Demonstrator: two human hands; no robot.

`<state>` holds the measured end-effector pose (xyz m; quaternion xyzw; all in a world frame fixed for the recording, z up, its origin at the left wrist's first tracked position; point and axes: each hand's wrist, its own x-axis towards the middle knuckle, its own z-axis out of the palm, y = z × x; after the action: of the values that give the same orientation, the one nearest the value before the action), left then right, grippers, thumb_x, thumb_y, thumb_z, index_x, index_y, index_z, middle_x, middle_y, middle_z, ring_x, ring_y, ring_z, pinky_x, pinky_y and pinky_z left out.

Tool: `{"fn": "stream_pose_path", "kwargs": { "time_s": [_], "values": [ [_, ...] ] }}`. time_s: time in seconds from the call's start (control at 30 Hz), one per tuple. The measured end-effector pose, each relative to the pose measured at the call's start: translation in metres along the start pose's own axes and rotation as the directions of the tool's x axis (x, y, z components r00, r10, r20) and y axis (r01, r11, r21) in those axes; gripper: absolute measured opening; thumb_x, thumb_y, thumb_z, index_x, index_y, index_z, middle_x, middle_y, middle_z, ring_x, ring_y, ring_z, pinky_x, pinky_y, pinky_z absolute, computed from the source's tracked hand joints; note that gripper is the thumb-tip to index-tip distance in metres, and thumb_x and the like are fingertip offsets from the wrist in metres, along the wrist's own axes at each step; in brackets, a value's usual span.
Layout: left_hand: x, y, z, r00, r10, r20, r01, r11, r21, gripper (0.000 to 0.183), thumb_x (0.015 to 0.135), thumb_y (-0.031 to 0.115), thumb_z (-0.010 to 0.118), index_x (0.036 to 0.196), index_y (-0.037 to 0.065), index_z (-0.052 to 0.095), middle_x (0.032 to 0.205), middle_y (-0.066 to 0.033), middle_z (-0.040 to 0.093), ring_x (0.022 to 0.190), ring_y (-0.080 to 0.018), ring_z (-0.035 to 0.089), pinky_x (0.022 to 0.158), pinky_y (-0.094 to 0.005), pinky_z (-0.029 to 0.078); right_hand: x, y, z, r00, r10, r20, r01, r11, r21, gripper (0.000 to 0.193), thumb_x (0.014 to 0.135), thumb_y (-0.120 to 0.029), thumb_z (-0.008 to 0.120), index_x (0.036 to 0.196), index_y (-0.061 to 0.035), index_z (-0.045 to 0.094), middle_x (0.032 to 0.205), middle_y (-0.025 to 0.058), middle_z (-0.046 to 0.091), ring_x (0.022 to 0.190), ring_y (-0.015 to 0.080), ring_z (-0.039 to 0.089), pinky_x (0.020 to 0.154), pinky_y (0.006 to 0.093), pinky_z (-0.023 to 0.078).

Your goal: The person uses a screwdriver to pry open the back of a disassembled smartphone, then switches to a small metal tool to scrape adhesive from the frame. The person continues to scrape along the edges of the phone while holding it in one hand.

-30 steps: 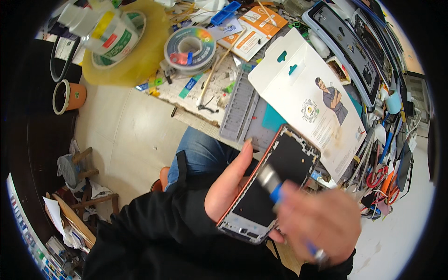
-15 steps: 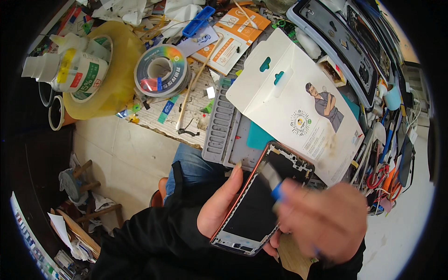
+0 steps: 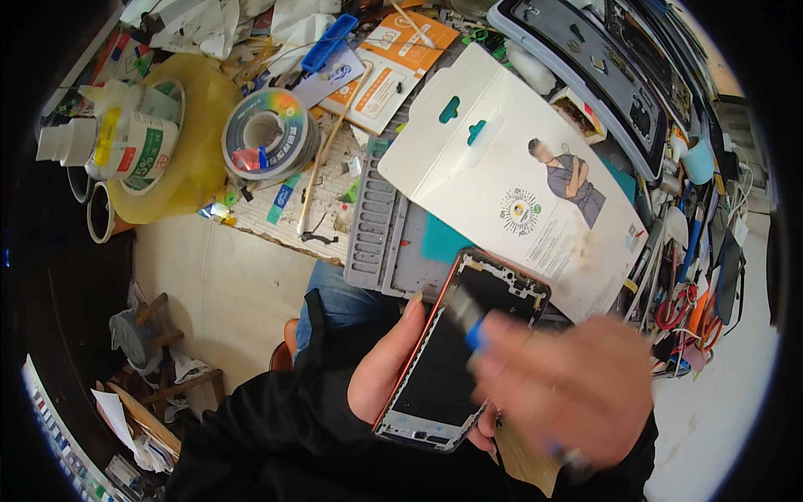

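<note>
My left hand (image 3: 389,356) is closed around a phone frame (image 3: 439,368), thumb along its red left edge and fingertips showing at the lower right edge. The frame is tilted, its black inner face up, with whitish residue along the borders. Over it, my right hand (image 3: 577,385) is blurred by motion and closed on a blue-handled tool (image 3: 474,333) with a flat grey end. That end is smeared, so its exact kind cannot be told; it lies at or just above the frame's black face.
A grey parts tray (image 3: 376,226) lies beyond the phone, partly under a white card sleeve (image 3: 502,167). At left stand a solder wire spool (image 3: 272,138), a yellow tape roll (image 3: 205,125) and a white bottle (image 3: 134,138). Tools (image 3: 690,276) crowd the right edge.
The blue-handled tool and my right hand have shifted slightly left over the phone frame. The whole view has shifted a little, and my left hand keeps its hold.
</note>
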<state>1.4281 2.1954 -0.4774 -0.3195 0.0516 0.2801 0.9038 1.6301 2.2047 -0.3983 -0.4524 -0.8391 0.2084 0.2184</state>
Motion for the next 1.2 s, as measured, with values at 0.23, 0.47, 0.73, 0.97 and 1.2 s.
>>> {"fn": "stream_pose_path", "kwargs": {
  "time_s": [0.23,0.47,0.73,0.97,1.2],
  "values": [
    [0.0,0.004,-0.015,0.991,-0.09,0.096,0.073,0.984,0.164,0.079,0.106,0.071,0.027,0.156,0.011,0.042,0.139,-0.0231,0.06,0.115,-0.0386,0.066,0.1,-0.0586,0.055,0.026,0.01,-0.009,0.995,-0.094,-0.04,0.088,0.986,-0.14,0.032,0.075,-0.016,0.082,0.106,-0.0081,0.077,0.115,0.01,0.077,0.057,0.0111,0.058,0.049,0.0264,0.039],
    [-0.003,-0.001,-0.021,0.993,-0.091,0.079,0.088,0.995,0.043,0.095,0.102,0.078,0.02,0.157,0.002,0.038,0.131,-0.026,0.061,0.116,-0.0399,0.066,0.106,-0.0585,0.051,0.018,0.002,-0.017,0.999,0.027,0.024,-0.021,0.98,-0.198,0.035,0.077,-0.019,0.081,0.11,-0.0091,0.077,0.12,0.0113,0.076,0.061,0.0132,0.062,0.051,0.0289,0.042],
    [-0.003,-0.004,-0.02,0.998,-0.037,0.041,0.026,0.967,0.252,0.087,0.104,0.074,0.022,0.16,0.008,0.033,0.137,-0.0268,0.058,0.119,-0.0434,0.064,0.107,-0.0606,0.05,0.014,0.007,-0.011,0.998,-0.005,-0.065,-0.007,0.982,-0.191,0.033,0.074,-0.016,0.081,0.106,-0.0078,0.077,0.118,0.0106,0.076,0.065,0.0151,0.064,0.052,0.029,0.043],
    [-0.004,-0.015,-0.017,0.991,0.037,0.13,-0.026,0.996,-0.084,0.086,0.104,0.072,0.03,0.16,0.007,0.033,0.141,-0.0269,0.056,0.123,-0.0422,0.063,0.108,-0.0602,0.05,0.014,0.004,-0.011,0.999,0.034,-0.034,-0.039,0.985,-0.166,0.033,0.075,-0.017,0.084,0.107,-0.008,0.077,0.118,0.0105,0.077,0.066,0.0157,0.066,0.052,0.029,0.044],
    [-0.003,-0.023,-0.01,0.975,0.105,0.193,-0.076,0.985,-0.153,0.08,0.106,0.067,0.038,0.16,0.008,0.037,0.143,-0.0165,0.057,0.127,-0.0346,0.06,0.111,-0.0504,0.047,0.011,0.005,-0.004,0.997,-0.036,-0.073,0.027,0.993,-0.114,0.029,0.084,-0.015,0.074,0.11,-0.0023,0.076,0.122,0.0184,0.074,0.08,0.0244,0.074,0.065,0.0331,0.059]
  ]
}}
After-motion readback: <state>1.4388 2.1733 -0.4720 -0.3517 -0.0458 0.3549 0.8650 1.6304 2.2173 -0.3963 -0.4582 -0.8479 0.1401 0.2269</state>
